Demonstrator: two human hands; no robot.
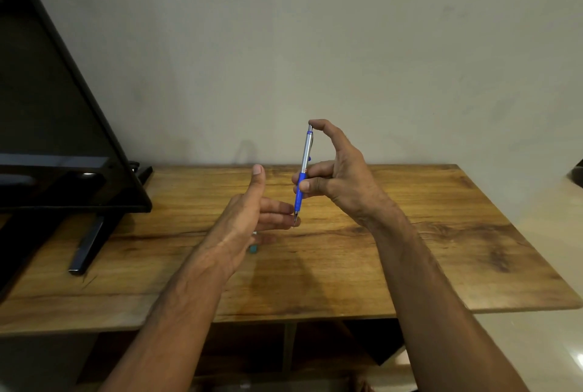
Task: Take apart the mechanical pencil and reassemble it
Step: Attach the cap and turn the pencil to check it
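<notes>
The mechanical pencil (304, 161), silver barrel with a blue grip, stands nearly upright above the table, tip down. My right hand (337, 175) grips it at the blue grip, with the forefinger resting on the top button. My left hand (252, 214) is open beside it, thumb raised, its fingertips next to the pencil's tip; whether they touch the tip I cannot tell. A small teal and white piece (254, 248) lies on the table, partly hidden under my left hand.
The wooden table (441, 233) stands against a plain wall. A black flat screen (47, 139) on a stand (88, 249) fills the left side. An open shelf (284, 350) sits below the tabletop.
</notes>
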